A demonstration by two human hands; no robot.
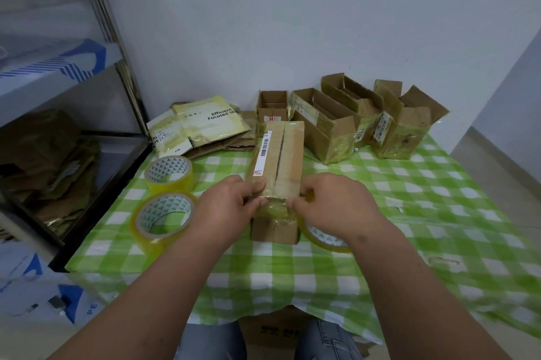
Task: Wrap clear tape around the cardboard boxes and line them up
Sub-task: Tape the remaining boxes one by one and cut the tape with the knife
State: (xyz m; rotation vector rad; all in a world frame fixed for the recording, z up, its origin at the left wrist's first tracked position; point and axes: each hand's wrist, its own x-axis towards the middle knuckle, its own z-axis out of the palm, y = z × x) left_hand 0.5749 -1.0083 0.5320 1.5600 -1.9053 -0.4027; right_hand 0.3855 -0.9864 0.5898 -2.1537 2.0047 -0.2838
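Note:
A long closed cardboard box (281,163) with a barcode label lies lengthwise in the middle of the green checked table (409,213). My left hand (228,207) grips its near top edge, thumb on the lid. My right hand (333,207) holds a roll of clear tape (322,238) at the box's near right corner, fingers pinching the tape against the near end. Glossy tape covers the near end face. Two more tape rolls lie to the left, one farther (169,173) and one nearer (162,220).
Several open cardboard boxes (328,125) stand in a row along the back wall, most wrapped in tape. Flattened cartons and yellow packets (205,125) lie at the back left. A metal shelf with flattened cardboard (44,160) stands left of the table.

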